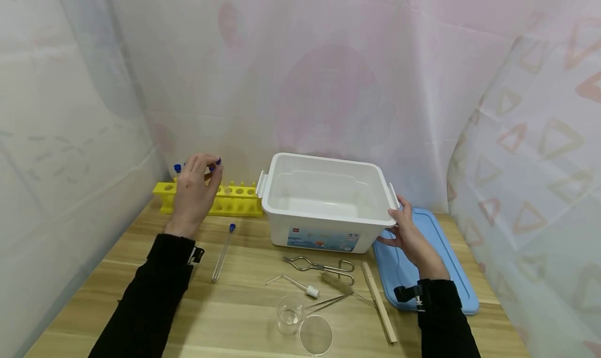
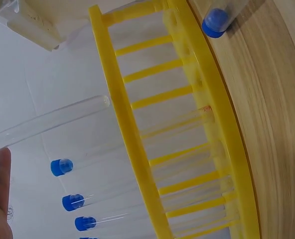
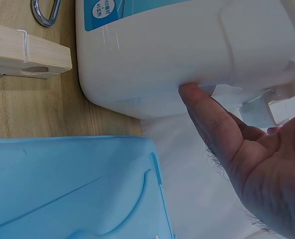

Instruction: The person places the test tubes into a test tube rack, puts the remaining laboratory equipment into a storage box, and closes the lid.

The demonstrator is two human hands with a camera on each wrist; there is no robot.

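The left hand pinches a clear test tube, its rounded end close against the top plate of the yellow rack; whether they touch I cannot tell. The right hand grips the white bin at its handled end, thumb flat on the wall.

Taking the bin as the clock's centre in the head view, the rack stands at 9 o'clock, its near end just beside the bin's handle, so there is little room between. Blue-capped tubes stand in the rack close about the left hand, which hides part of the row. At 8 o'clock a loose capped tube lies on the table. The blue lid lies flat at 4 o'clock, beneath the right forearm. Metal tongs sit near the bin at 6, with a white stopper, brush and tweezers crowded below. A wooden clip points towards 5; a clear beaker stands around 7.
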